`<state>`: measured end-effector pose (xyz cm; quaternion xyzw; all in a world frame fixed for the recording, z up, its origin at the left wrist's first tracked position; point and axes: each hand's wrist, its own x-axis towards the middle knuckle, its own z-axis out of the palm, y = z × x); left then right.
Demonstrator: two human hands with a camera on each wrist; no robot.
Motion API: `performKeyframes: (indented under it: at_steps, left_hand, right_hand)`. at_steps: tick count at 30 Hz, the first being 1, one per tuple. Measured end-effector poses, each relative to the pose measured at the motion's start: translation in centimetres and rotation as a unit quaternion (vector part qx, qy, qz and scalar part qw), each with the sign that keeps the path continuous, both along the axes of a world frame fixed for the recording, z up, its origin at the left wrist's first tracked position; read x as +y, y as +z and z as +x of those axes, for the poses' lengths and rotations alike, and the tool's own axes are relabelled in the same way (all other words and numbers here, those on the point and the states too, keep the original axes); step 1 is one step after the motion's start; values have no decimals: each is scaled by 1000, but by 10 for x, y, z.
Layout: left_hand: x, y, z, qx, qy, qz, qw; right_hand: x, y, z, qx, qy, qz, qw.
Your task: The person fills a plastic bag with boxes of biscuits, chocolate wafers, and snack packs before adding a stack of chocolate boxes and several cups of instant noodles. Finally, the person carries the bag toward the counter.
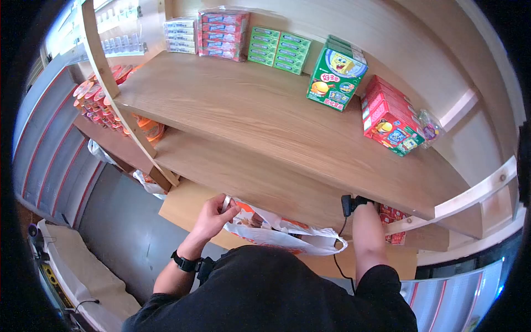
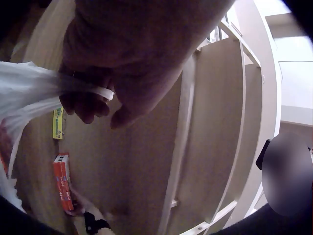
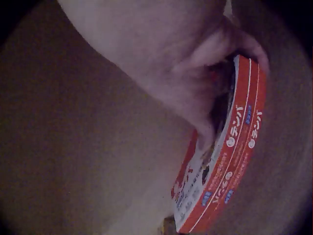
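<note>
My left hand (image 1: 213, 214) grips the handle of a white plastic bag (image 1: 257, 237) with orange print, in front of the lower shelf. In the left wrist view the handle of the bag (image 2: 34, 88) is bunched inside the curled fingers. The upper shelf board hides my right hand in the head view, leaving only the forearm. Seen from the right wrist, my right hand (image 3: 195, 73) holds two flat red-and-white boxes (image 3: 239, 152) together, fingers and thumb across their edges. The left wrist view shows the same boxes (image 2: 63, 183) in the right hand (image 2: 80, 204).
Packs of gum (image 1: 221, 34), a green SpongeBob box (image 1: 337, 74) and red boxes (image 1: 390, 122) line the upper shelf (image 1: 232, 105). Red packages (image 1: 394, 217) sit low at the right. A yellow box (image 2: 58, 125) lies inside the lower shelf. A wooden post (image 1: 113, 83) stands left.
</note>
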<state>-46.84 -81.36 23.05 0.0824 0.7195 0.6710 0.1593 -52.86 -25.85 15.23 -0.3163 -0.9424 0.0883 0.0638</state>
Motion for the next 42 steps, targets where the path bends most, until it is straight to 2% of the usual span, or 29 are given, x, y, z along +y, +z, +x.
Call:
performKeyframes:
  at_steps: [17,22,30,37,40,42]
  left_hand:
    - [-12,0,9,27,-8,-63,998]
    - [-14,-8,12,20,2,-43,999]
    - [-14,-7,11,21,-5,-55,998]
    - [-9,-14,12,18,3,3,1000]
    - [-9,-13,12,14,-6,-3,1000]
    - [-10,-8,12,22,-13,-48,999]
  right_hand:
    - [0,-8,16,7,20,-54,998]
    - [1,5,-2,27,28,-130,991]
    - [5,23,-9,50,32,-299,952]
    - [-3,31,-9,51,47,-379,923]
    - [-7,36,-9,41,58,-405,911]
    - [-12,37,-11,33,68,-421,904]
